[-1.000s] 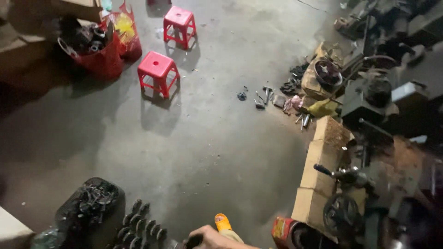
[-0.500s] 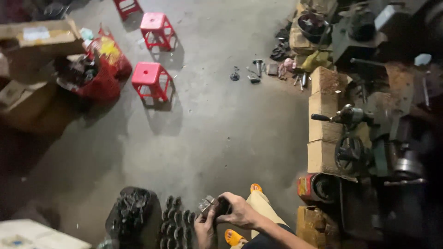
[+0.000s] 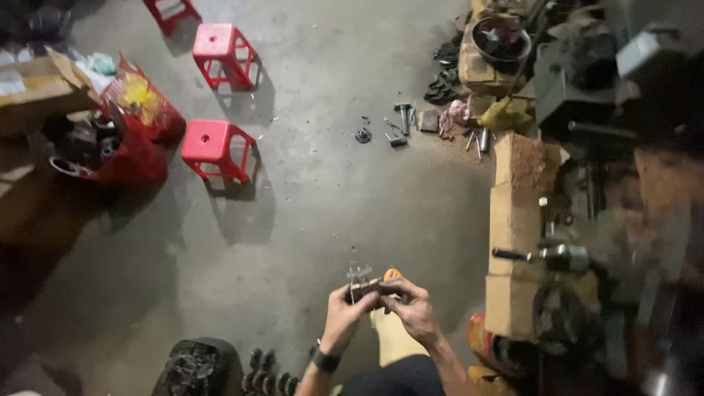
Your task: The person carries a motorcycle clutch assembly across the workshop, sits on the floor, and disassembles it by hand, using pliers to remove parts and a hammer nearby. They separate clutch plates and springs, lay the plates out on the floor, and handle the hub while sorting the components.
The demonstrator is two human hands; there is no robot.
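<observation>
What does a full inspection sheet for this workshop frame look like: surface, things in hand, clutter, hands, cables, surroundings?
Surface: bare grey concrete floor, stained and dusty.
Job's things: small metal part with thin prongs, held up between both hands.
Clutter: loose hand tools scattered on the floor; rows of dark metal parts and a dark bag of parts near the person's feet.
Grippers: left hand and right hand both pinch the part, fingers closed.
Cables: nothing seen.
Surroundings: two red plastic stools, part of a third at the top edge, a red bag beside cardboard boxes, a lathe-like machine at right.
</observation>
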